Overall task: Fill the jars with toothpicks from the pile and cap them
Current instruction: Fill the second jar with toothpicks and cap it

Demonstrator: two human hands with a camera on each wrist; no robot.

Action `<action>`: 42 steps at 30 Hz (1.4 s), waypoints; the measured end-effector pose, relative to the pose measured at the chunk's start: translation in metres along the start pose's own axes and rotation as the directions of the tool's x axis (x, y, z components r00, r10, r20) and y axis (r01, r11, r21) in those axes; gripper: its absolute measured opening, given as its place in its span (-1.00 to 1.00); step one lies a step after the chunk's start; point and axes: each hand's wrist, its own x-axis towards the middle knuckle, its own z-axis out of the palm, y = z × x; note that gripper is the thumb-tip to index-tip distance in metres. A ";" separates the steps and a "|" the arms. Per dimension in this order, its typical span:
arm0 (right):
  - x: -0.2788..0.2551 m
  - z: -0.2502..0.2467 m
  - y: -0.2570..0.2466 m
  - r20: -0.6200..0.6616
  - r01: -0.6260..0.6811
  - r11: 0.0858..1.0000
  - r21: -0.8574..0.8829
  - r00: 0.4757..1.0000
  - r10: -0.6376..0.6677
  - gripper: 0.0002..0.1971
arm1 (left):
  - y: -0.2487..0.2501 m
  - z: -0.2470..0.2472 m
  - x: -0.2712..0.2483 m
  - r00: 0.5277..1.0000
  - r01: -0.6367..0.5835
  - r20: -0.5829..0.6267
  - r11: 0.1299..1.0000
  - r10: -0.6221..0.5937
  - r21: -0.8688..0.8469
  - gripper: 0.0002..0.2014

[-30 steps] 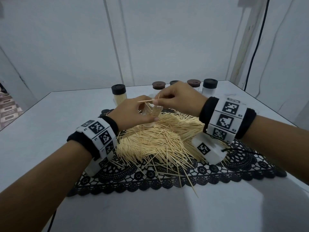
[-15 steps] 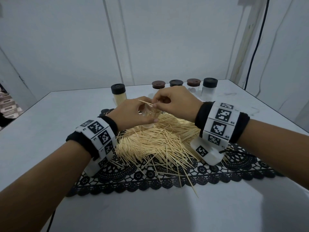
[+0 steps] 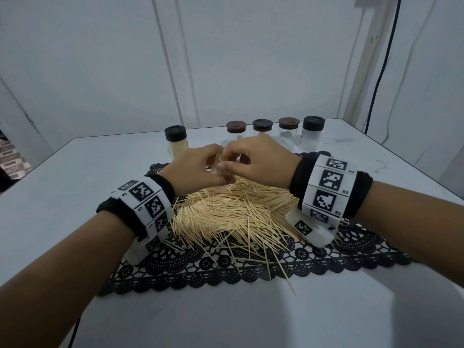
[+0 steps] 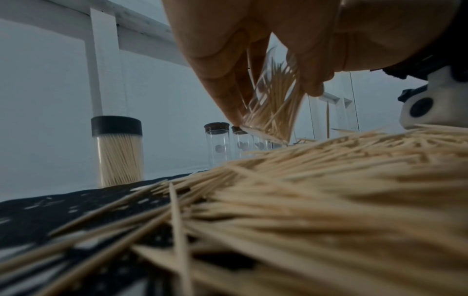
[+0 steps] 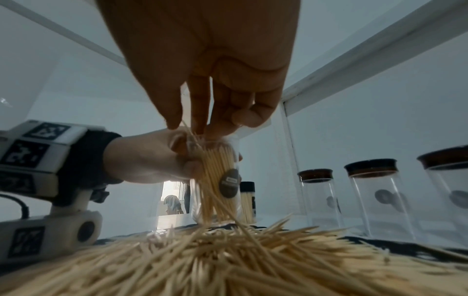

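Observation:
My left hand [image 3: 200, 172] grips a clear jar [image 5: 217, 180] tilted just above the toothpick pile [image 3: 233, 212]. The jar is partly filled with toothpicks and shows between my fingers [image 4: 222, 80] in the left wrist view as the jar [image 4: 273, 104]. My right hand [image 3: 251, 159] is right at the jar's mouth, thumb and fingertips [image 5: 174, 120] pinching a few toothpicks [image 5: 192, 136] that reach into it. In the head view both hands hide most of the jar.
The pile lies on a black lace mat [image 3: 251, 270] on a white table. Behind it stand a capped jar full of toothpicks [image 3: 176, 144] and several empty capped jars [image 3: 312, 134] in a row. The table's right edge and walls are close.
My right hand has come down to the jar's mouth, and the toothpicks it held crosswise above the jar now point into it. The left hand has kept the jar nearly still.

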 end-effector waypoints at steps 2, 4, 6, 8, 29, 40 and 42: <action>0.001 0.001 0.003 -0.031 0.006 1.000 -0.006 0.999 -0.006 -0.83 | 0.000 0.001 0.000 1.000 -0.001 -0.002 1.000 0.001 -0.023 -0.70; 0.002 0.003 0.007 -0.058 -0.016 0.999 -0.028 0.998 0.014 -0.82 | -0.001 0.001 0.001 1.000 -0.006 0.000 1.000 0.006 -0.014 -0.67; 0.002 0.004 0.008 -0.078 -0.049 0.999 -0.020 0.996 0.048 -0.83 | -0.001 0.001 0.001 1.000 -0.019 -0.008 1.000 0.020 0.014 -0.64; 0.001 0.002 0.008 -0.100 -0.071 0.997 0.031 0.992 0.074 -0.86 | 0.000 0.000 0.001 1.000 -0.026 -0.016 0.999 0.027 0.028 -0.65; -0.003 0.014 0.013 -0.114 0.063 0.965 -0.253 0.989 -0.094 -0.59 | 0.001 -0.002 0.000 0.982 -0.128 -0.147 0.991 0.122 -0.031 -0.49; -0.003 0.010 0.010 -0.084 -0.011 0.961 -0.275 0.996 -0.012 -0.65 | -0.002 -0.002 0.000 0.976 -0.159 -0.145 0.987 0.160 0.018 -0.48; -0.004 0.011 0.012 -0.030 -0.033 0.958 -0.286 0.999 0.025 -0.60 | -0.002 -0.001 0.001 0.976 -0.166 -0.138 0.986 0.168 0.028 -0.47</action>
